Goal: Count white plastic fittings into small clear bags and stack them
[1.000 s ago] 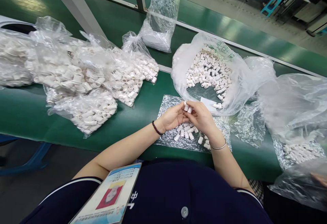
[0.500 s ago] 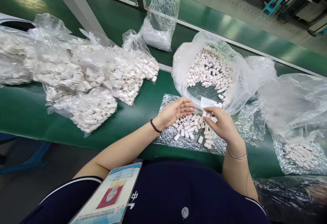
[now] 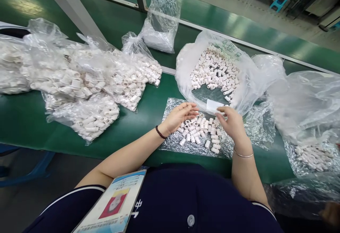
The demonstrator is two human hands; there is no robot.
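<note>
Short white plastic pipe fittings (image 3: 195, 130) lie in a loose pile on a crinkled clear plastic sheet (image 3: 172, 144) in front of me. Some at the pile's right side line up in a row (image 3: 215, 141). At the left edge of the pile my left hand (image 3: 182, 117) is open, palm turned inward, fingers stretched and holding nothing. My right hand (image 3: 231, 122) hovers by the right side, thumb and fingers apart, with nothing visible between them. Just beyond the hands, a white paper slip (image 3: 214, 105) rests at the mouth of a large translucent bag (image 3: 183, 75) full of fittings (image 3: 212, 66).
Filled clear bags of fittings (image 3: 87, 84) crowd the green bench (image 3: 143, 126) on the left. An upright plastic bag (image 3: 162, 24) stands behind. To the right lie another big bag (image 3: 300, 109) and a fittings pile (image 3: 315, 157). Another person's blurred hand (image 3: 330, 212) shows at lower right.
My right hand has let go of the fittings it was pinching, and they now stand among the pile. Its fingers have parted. My left hand has barely moved.
</note>
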